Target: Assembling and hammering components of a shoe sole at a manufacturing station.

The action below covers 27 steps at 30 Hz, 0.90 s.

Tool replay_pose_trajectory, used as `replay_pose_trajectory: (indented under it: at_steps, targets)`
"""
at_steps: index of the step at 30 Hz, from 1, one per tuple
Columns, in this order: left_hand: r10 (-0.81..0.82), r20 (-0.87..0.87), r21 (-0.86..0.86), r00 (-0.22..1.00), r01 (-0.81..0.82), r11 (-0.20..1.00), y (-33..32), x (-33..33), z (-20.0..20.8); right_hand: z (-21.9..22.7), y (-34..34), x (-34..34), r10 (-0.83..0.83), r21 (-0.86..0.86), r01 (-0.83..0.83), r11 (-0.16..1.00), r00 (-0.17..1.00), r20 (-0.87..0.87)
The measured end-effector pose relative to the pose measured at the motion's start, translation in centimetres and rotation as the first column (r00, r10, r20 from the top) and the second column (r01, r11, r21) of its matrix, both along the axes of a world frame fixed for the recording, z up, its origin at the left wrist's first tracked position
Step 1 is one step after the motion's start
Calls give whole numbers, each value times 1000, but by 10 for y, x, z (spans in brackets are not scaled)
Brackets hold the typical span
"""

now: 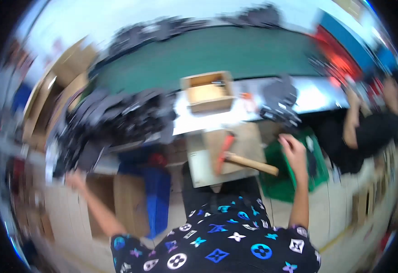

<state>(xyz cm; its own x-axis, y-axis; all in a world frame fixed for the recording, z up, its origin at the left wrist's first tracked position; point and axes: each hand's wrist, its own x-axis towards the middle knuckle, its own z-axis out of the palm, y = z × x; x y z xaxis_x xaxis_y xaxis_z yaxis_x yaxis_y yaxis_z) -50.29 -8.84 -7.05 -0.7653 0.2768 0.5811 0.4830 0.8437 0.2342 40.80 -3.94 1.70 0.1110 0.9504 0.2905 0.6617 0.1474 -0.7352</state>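
My left hand (75, 179) is at the near left end of a heap of dark grey flat pieces (117, 111) on the bench. Motion smears its fingers, so its grip cannot be made out. Over the green crate (276, 186) my right hand (294, 152) is raised, fingers loosely bent and apart, with nothing visible in it. Between my hands, a hammer (249, 163) with a red head and wooden handle lies on a brown board (242, 136). A pale plate (200, 168) shows beside that board, just in front of my body.
A wooden box (210, 107) with small items stands on the metal bench edge (183, 118). More dark pieces (280, 98) lie right of it. Beyond runs a green belt (208, 52). A blue bin (158, 200) and cardboard box (130, 204) stand low left. Another person's arm (351, 120) is at right.
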Motion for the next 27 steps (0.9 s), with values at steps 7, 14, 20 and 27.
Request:
replay_pose_trajectory:
  at_steps: [7,14,20,27]
  targets:
    - [-283,141,130,949,265,955,-14,10,22,-50,129,129,-482,365,399,841,859,172]
    - [-183,-233,78,955,206,975,3,235,76,-46,198,163,-253,124,227,966,923,288]
    - [-817,-197,365,542,814,453,-11,478,198,78,144,-93,357,274,-373,886,174,-918]
    - [-975,-192,312,111,949,46,24,583,182,81,-6,-154,715,225,-679,699,655,-243]
